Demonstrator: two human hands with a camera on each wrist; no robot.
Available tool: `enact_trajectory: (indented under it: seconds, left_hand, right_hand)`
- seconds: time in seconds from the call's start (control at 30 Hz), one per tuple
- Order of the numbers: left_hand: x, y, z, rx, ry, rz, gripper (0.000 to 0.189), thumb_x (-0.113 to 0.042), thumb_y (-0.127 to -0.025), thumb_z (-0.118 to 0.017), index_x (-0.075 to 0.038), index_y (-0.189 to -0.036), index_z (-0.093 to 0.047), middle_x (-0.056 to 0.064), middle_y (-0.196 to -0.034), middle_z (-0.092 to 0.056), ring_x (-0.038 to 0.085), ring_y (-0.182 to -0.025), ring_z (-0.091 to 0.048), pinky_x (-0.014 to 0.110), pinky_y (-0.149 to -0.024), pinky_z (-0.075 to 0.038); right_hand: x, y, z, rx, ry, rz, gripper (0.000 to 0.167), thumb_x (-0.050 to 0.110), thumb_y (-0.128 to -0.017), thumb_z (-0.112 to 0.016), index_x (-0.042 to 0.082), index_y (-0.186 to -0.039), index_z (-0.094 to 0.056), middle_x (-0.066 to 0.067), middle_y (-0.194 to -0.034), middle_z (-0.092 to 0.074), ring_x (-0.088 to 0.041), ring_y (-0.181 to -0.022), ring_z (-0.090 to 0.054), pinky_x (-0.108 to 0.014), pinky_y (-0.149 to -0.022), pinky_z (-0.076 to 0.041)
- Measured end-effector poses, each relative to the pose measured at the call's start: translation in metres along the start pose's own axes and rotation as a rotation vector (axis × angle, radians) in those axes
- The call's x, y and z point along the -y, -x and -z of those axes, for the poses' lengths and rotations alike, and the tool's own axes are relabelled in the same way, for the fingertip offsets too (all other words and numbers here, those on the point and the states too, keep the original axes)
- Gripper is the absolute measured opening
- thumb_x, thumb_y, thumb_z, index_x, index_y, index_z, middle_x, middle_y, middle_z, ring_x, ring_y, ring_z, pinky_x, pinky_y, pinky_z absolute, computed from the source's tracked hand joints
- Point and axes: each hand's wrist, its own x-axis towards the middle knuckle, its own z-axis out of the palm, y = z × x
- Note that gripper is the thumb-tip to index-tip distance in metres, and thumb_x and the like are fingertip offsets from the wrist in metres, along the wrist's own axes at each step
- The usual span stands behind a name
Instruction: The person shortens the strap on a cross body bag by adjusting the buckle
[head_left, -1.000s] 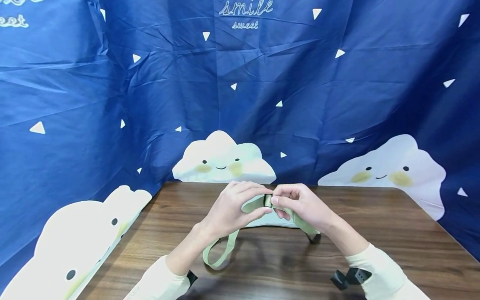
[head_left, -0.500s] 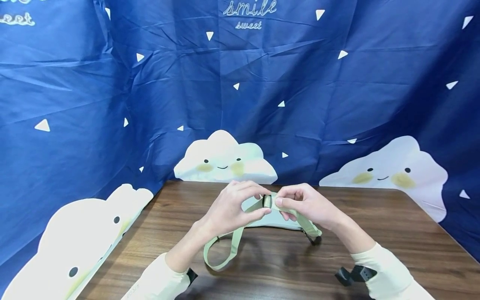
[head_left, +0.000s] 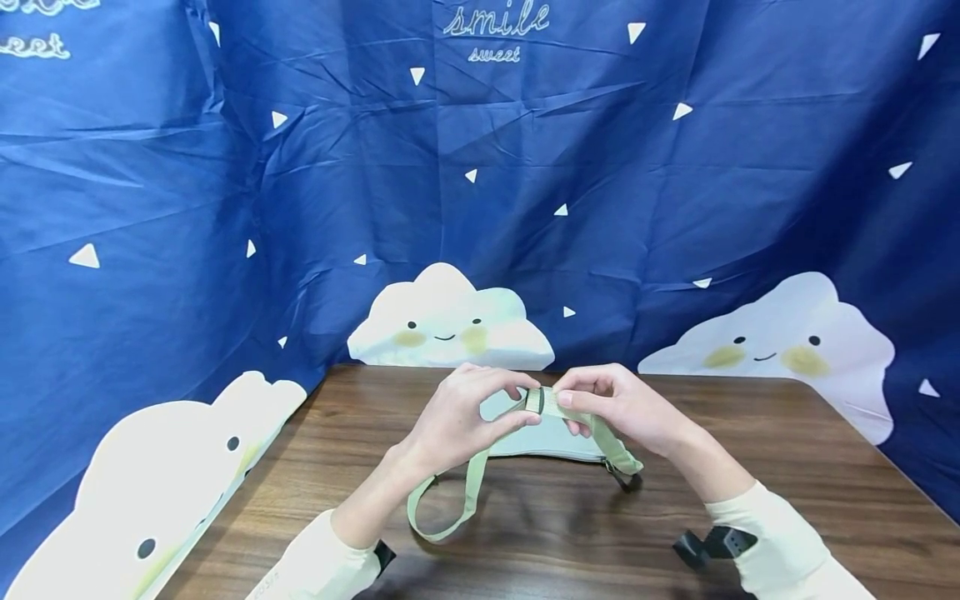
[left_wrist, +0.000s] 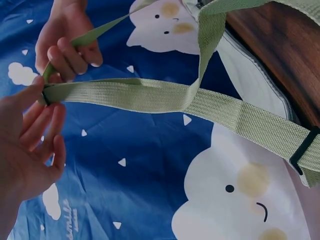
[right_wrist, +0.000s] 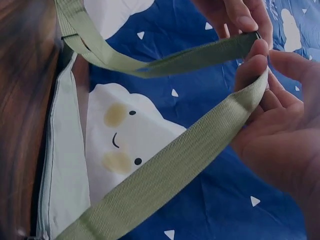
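Pale green webbing — a flat woven strap (left_wrist: 150,95) — runs between the two hands above the wooden table (head_left: 570,542). At its upper stretch sits a dark slider (head_left: 542,400), between the two sets of fingertips. The left hand (head_left: 461,421) pinches that slider, index finger at its upper edge and thumb at its lower. Just beside it, the right hand (head_left: 618,408) pinches the strap between thumb and index finger, its other fingers bent inward below.

Part of the strap droops in a loop under the left hand; another part slants down past the right hand to a small dark fitting (head_left: 628,480) at the corner of a pale bag (head_left: 543,440). The bag is by the far side of the table, behind the strap and partly hidden by the hands, with a zipper (head_left: 577,456) along its near edge. A second slider (left_wrist: 304,150) crosses the webbing in the left wrist view. Beyond the table hangs blue cloth (head_left: 525,233) printed with smiling clouds (head_left: 450,333) and white triangles.
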Motion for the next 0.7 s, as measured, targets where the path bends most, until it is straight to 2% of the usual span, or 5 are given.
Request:
enact_trajectory:
  seconds: [0.13, 0.4, 0.57, 0.7]
  left_hand:
    - [0.0, 0.0, 0.0, 0.018, 0.0, 0.015, 0.035, -0.032, -0.086, -0.085, -0.018, -0.115, -0.072, -0.012, -0.095, -0.068, -0.001, -0.091, -0.057, 0.027, -0.094, -0.043]
    - [0.0, 0.0, -0.002, 0.087, 0.01, 0.02, 0.034, -0.033, -0.087, -0.084, -0.02, -0.115, -0.071, -0.017, -0.097, -0.065, -0.001, -0.093, -0.056, 0.028, -0.09, -0.042]
    - [0.001, 0.0, -0.001, 0.073, -0.007, 0.003, 0.033, -0.033, -0.087, -0.084, -0.019, -0.114, -0.071, -0.017, -0.096, -0.065, 0.0, -0.093, -0.058, 0.028, -0.092, -0.042]
    - [0.003, 0.0, 0.004, 0.045, 0.016, 0.015, 0.032, -0.03, -0.088, -0.083, -0.018, -0.114, -0.071, -0.016, -0.097, -0.066, 0.0, -0.094, -0.06, 0.03, -0.095, -0.043]
  right_hand:
    - [-0.003, 0.0, 0.004, -0.005, 0.022, 0.016, 0.011, 0.011, -0.101, -0.064, 0.001, -0.101, -0.069, -0.016, -0.07, -0.061, -0.024, -0.061, -0.058, -0.037, -0.054, -0.049]
    - [-0.006, -0.003, -0.006, 0.008, -0.016, 0.025, 0.012, 0.011, -0.101, -0.064, 0.0, -0.102, -0.068, -0.013, -0.072, -0.061, -0.023, -0.063, -0.057, -0.033, -0.055, -0.046]
    - [-0.007, -0.004, -0.008, 0.013, -0.032, 0.032, 0.012, 0.011, -0.102, -0.062, 0.002, -0.105, -0.069, -0.015, -0.072, -0.06, -0.025, -0.065, -0.057, -0.034, -0.054, -0.045]
    - [-0.009, -0.002, -0.004, -0.015, -0.045, 0.016, 0.014, 0.012, -0.102, -0.062, 0.0, -0.104, -0.068, -0.014, -0.071, -0.058, -0.025, -0.064, -0.053, -0.034, -0.052, -0.041]
